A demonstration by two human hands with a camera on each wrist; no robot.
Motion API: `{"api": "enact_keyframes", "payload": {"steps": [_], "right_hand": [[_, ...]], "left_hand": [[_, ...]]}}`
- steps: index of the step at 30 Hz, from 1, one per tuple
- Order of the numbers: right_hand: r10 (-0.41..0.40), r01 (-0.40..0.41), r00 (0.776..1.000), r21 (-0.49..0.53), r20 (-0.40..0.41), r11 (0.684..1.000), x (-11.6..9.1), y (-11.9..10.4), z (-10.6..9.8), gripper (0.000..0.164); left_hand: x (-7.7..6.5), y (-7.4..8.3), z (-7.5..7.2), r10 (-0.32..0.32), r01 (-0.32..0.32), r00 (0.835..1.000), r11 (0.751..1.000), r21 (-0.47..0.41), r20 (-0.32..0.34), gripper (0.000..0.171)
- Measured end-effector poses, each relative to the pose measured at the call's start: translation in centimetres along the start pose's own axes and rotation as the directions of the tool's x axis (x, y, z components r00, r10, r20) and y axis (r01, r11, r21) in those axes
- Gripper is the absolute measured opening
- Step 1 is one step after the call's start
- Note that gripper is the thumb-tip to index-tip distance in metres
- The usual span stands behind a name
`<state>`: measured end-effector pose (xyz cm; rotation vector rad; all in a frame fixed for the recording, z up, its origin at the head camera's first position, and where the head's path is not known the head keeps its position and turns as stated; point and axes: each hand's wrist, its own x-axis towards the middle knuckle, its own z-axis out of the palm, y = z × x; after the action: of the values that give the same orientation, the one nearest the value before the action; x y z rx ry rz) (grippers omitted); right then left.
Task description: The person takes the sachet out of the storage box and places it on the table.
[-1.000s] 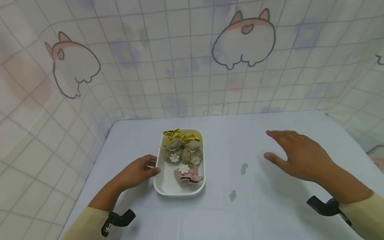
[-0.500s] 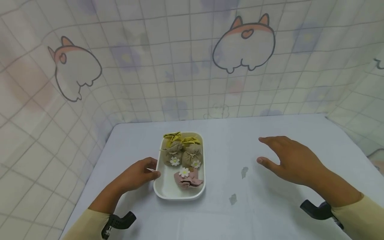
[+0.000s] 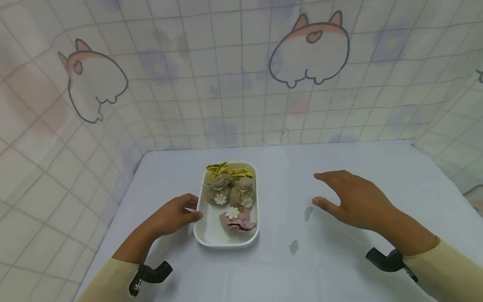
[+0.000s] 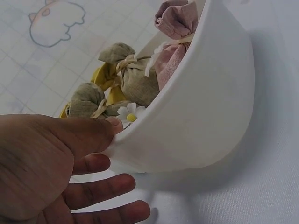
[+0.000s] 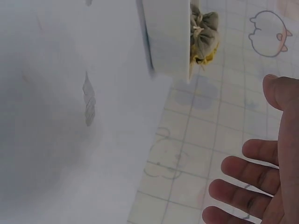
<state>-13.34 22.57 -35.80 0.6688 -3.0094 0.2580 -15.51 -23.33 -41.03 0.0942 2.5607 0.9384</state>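
A white plastic tray (image 3: 205, 237) with rounded corners stands on the table, left of the middle. My left hand (image 3: 175, 216) pinches its left rim, with the thumb (image 4: 100, 128) on the edge and the other fingers outside the wall. Inside are small tied cloth pouches: yellow cloth (image 3: 218, 168) at the back, two greyish-beige pouches (image 3: 241, 195) with white daisies in front of it, and a pink pouch (image 3: 237, 224) with a daisy nearest me. To the right, my right hand (image 3: 358, 201) hovers above the table, fingers extended and holding nothing.
A white cloth covers the table (image 3: 271, 277). Two small grey patches (image 3: 293, 246) mark it right of the tray. A grid-patterned curtain (image 3: 241, 105) with cartoon animals encloses the back and sides. A cable (image 3: 473, 188) shows at the far right.
My right hand has moved left across the table, closer to the tray. The left hand and the tray have stayed in place.
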Motion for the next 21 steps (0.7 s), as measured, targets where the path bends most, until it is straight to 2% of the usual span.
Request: {"api": "enact_keyframes", "payload": {"steps": [12, 21], "right_hand": [[-0.049, 0.049, 0.998, 0.002, -0.032, 0.999, 0.7, -1.0, 1.6, 0.065], [-0.065, 0.065, 0.998, 0.008, -0.028, 0.998, 1.1, -1.7, 1.8, 0.067]], "left_hand": [[-0.5, 0.2, -0.2, 0.006, -0.006, 1.0, 1.0, -0.014, -0.002, 0.046], [-0.2, 0.2, -0.1, 0.006, -0.006, 1.0, 1.0, -0.01, -0.005, 0.043]]}}
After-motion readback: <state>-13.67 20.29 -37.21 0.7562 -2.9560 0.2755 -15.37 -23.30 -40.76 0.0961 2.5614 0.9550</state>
